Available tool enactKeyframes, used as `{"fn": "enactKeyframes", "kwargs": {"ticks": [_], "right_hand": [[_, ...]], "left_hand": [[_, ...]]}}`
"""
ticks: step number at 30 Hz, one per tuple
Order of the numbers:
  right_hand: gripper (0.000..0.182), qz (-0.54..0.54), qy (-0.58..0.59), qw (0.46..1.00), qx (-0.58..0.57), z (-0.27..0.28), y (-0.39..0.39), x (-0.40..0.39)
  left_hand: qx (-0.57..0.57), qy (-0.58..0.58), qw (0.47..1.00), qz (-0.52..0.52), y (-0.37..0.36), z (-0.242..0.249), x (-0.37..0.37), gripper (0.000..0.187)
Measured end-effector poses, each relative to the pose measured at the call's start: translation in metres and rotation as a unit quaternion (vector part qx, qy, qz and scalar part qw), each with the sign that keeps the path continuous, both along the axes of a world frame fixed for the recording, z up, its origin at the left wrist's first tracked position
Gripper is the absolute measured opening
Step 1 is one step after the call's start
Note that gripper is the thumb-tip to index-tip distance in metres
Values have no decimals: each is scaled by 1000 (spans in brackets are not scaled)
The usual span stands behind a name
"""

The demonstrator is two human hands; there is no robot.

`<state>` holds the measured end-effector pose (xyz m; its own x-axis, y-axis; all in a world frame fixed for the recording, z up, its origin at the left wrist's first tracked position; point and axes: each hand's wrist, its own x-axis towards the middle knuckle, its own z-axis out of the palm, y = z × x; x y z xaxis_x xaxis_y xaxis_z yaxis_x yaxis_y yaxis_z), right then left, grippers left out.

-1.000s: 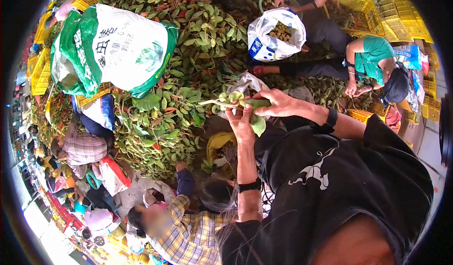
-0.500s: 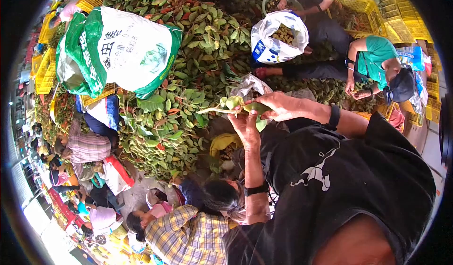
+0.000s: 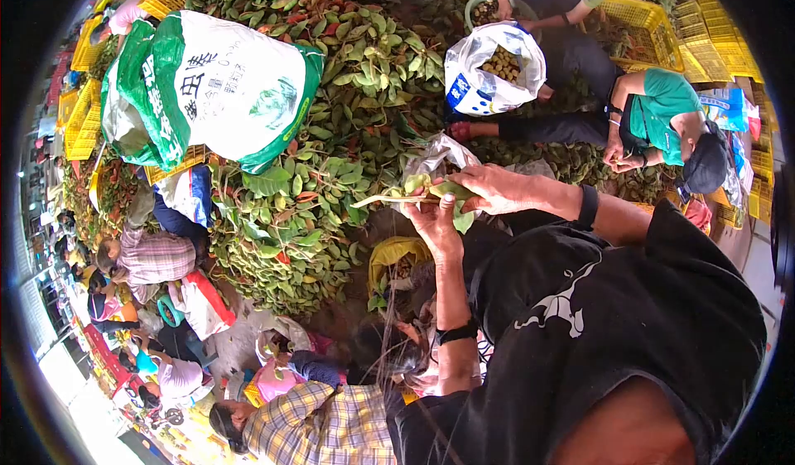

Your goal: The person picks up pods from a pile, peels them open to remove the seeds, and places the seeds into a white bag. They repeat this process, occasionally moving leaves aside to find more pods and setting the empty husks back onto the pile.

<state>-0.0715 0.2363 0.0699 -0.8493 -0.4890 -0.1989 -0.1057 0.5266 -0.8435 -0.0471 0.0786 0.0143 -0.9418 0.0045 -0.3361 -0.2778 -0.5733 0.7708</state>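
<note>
Both my hands hold one leafy green sprig (image 3: 403, 193) in front of my black shirt. My left hand (image 3: 436, 226), with a black band on its wrist, grips the sprig from underneath. My right hand (image 3: 490, 188), with a black watch on its wrist, closes on the leafy end from the other side. The bare pale stem sticks out to the left, over the heap of cut leafy branches (image 3: 331, 109). A yellow bag (image 3: 389, 254) lies open just below my hands.
A large white and green sack (image 3: 211, 84) rests on the heap. A white plastic bag of small fruit (image 3: 494, 69) stands near a person in a green shirt (image 3: 662, 113). Yellow crates (image 3: 704, 38) line the edges. A person in a plaid shirt (image 3: 319, 424) crouches close by.
My hands and the sprig have shifted slightly to the right and down in view. The person in the plaid shirt has moved lower and to the left.
</note>
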Motion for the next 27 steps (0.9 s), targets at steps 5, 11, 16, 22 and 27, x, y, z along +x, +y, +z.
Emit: {"fn": "enactKeyframes", "kwargs": {"ticks": [5,11,16,22,27], "right_hand": [[49,-11,-45,998,-36,-3,5,-7],[50,2,-64,997,30,-5,7,-12],[49,-55,-135,988,40,-25,6,-4],[45,-56,-85,991,83,-55,5,-3],[47,-68,-179,980,56,-63,9,-12]], "left_hand": [[-47,19,997,-50,-2,10,-4,58],[-56,17,997,-48,2,4,0,54],[-128,49,988,-76,4,-7,0,49],[-173,50,981,-78,9,-34,2,46],[-70,-21,995,-62,-1,-44,-4,43]]}}
